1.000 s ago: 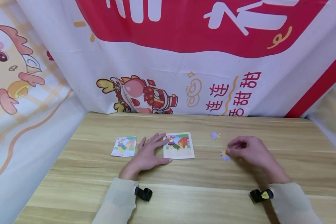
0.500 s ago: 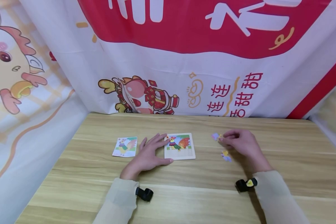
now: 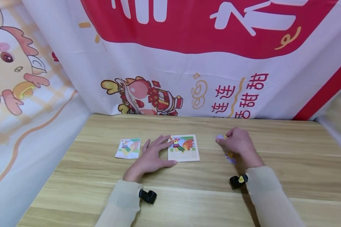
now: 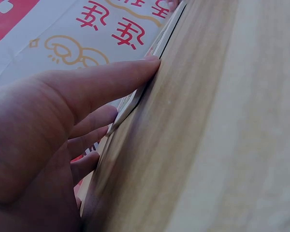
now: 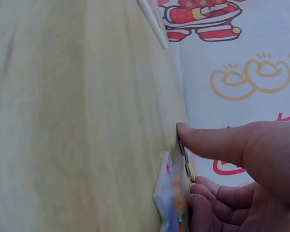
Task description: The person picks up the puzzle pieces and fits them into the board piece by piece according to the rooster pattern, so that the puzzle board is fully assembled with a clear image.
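Observation:
My left hand (image 3: 150, 158) lies at the left side of a small square jigsaw tray (image 3: 197, 148) in the head view. Its thumb touches the near left corner and a straight finger the far left corner; the tray's picture shows a rooster, with a pale strip below. My right hand (image 3: 241, 143) pinches a purple-and-yellow puzzle piece (image 3: 220, 136) between thumb and fingers, low over the table. In the right wrist view, that thin piece (image 5: 186, 162) is seen edge-on and partly hidden. A second puzzle piece (image 3: 230, 158) lies nearer, just below the right hand.
A rooster picture card (image 3: 128, 148) lies left of my left hand. The wooden table (image 3: 193, 201) carries everything. Behind it hangs a printed white and red cloth (image 3: 164, 66), and another printed cloth (image 3: 42, 104) stands along the left.
My right hand has moved away and left, from the nearer puzzle piece to the farther one, and now pinches it. My left hand stays at the tray.

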The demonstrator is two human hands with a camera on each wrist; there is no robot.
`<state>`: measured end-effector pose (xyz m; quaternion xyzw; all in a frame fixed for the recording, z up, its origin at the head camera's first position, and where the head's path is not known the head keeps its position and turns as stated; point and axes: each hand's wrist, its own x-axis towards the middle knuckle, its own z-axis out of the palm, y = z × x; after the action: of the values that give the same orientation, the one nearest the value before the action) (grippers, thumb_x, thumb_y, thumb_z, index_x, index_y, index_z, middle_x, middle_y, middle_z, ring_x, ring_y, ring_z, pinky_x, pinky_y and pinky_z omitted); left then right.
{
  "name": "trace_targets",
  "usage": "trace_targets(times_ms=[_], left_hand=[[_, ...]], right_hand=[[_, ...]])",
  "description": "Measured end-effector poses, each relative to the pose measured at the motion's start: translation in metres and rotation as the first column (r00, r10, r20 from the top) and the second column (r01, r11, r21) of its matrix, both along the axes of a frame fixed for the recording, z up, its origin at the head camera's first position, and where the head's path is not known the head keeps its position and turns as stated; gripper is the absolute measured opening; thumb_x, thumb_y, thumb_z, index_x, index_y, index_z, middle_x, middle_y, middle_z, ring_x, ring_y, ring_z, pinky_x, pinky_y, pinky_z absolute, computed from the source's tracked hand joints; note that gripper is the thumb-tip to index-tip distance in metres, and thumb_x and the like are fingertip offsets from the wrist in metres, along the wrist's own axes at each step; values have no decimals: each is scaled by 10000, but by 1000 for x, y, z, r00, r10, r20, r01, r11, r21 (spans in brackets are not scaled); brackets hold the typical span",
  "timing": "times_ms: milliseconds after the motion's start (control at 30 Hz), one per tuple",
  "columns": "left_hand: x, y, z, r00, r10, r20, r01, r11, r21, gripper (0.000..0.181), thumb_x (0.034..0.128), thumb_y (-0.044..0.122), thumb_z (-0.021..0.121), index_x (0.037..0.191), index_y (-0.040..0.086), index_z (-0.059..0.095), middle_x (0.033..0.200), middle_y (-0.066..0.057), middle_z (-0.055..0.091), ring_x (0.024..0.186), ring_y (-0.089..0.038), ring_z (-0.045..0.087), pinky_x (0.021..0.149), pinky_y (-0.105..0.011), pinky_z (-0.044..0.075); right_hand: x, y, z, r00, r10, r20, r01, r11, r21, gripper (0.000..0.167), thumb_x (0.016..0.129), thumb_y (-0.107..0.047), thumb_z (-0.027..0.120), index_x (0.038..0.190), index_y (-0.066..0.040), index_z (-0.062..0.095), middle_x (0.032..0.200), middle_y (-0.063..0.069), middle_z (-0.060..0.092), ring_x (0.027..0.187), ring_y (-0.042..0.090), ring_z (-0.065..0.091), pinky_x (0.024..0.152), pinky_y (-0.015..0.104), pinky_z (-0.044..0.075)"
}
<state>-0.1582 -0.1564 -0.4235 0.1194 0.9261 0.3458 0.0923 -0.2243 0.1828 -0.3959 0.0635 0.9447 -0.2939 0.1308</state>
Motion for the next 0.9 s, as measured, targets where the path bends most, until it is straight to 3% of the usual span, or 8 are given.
trace_targets(times_ms=[167, 367, 533, 733, 900], left_hand=[[0, 1, 0, 1000, -2, 1, 2, 1000, -6, 833, 881, 440, 882, 1605, 239, 523, 1787, 61, 302, 1705, -254, 137, 1360, -602, -97], [0, 1, 1, 1000, 1, -1, -1, 1000, -8, 830, 878, 437, 884, 1601, 233, 531, 1787, 56, 304, 1704, -259, 143, 1360, -610, -87], [1, 0, 1, 1000, -1, 0, 1, 1000, -7, 829, 880, 442, 880, 1602, 234, 529, 1787, 62, 302, 1705, -256, 137, 1359, -611, -92], [0, 0, 1, 1000, 0, 1, 0, 1000, -2, 833, 877, 440, 885, 1602, 235, 528, 1793, 57, 281, 1706, -257, 129, 1360, -605, -95], [0, 0, -1, 1000, 12, 6, -12, 1000, -3, 834, 869, 442, 893, 1594, 233, 538, 1807, 26, 237, 1708, -275, 115, 1363, -597, -87]], right_hand=[[1, 0, -1, 1000, -25, -4, 25, 1000, -6, 605, 930, -478, 823, 1216, 12, 616, 1210, 236, 633, 1023, 335, 603, 816, 408, 552], [1, 2, -6, 995, -28, -92, 24, 999, -38, 558, 919, -451, 841, 1211, -61, 569, 1141, 164, 620, 986, 308, 576, 779, 375, 484], [2, 4, -7, 992, -18, -125, 10, 998, -64, 504, 933, -395, 836, 1263, -95, 601, 1150, 154, 672, 985, 315, 629, 774, 397, 505], [4, 2, -7, 986, -15, -165, -15, 984, -175, 322, 993, -217, 778, 1275, -100, 676, 1203, 178, 709, 1074, 336, 660, 869, 435, 568], [8, -6, -2, 986, 18, -166, -64, 959, -276, 283, 1004, -173, 755, 1278, -114, 720, 1216, 171, 722, 1093, 322, 678, 878, 395, 583]])
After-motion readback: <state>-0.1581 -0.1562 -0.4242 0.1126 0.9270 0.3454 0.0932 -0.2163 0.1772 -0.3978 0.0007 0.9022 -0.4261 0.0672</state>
